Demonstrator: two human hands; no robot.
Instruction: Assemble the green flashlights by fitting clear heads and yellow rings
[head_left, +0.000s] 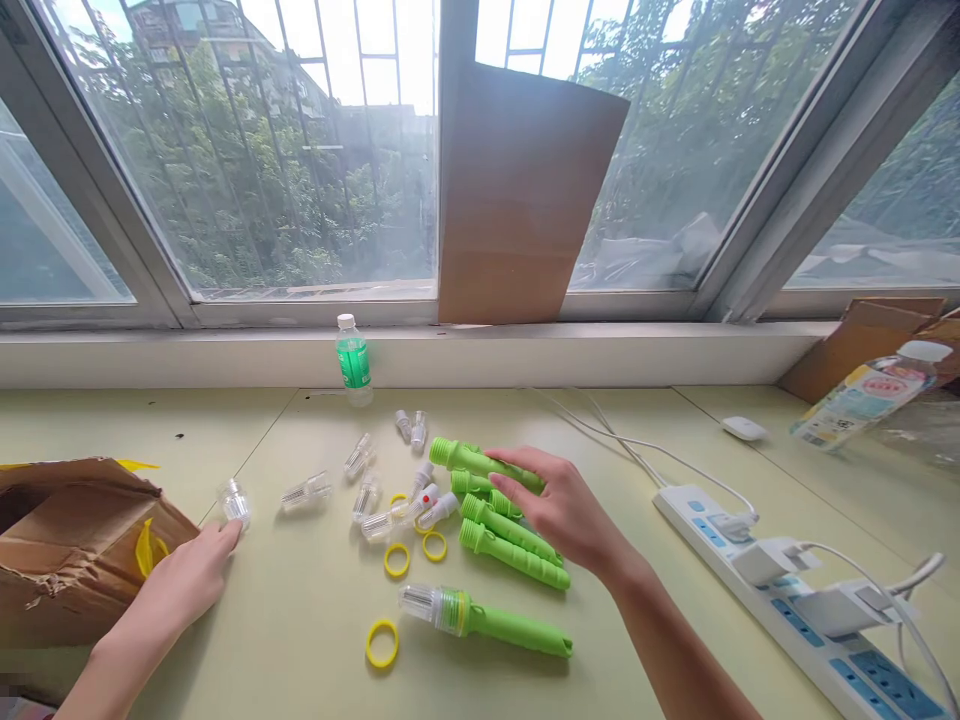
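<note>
While the right hand point(559, 505) pinches a green tube point(457, 457), the left hand point(184, 575) touches a clear cap point(234, 500)

I see more green tubes point(517, 557) beside the half-curled right hand. I can't tell if the left one is closed. Yellow rings point(382, 665) lie between both.

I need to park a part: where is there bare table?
Bare table lies between the left hand and the front yellow ring, and between the power strip and the right-side bottle. The centre is crowded with clear caps, more yellow rings, and green handles around the right hand.
</note>
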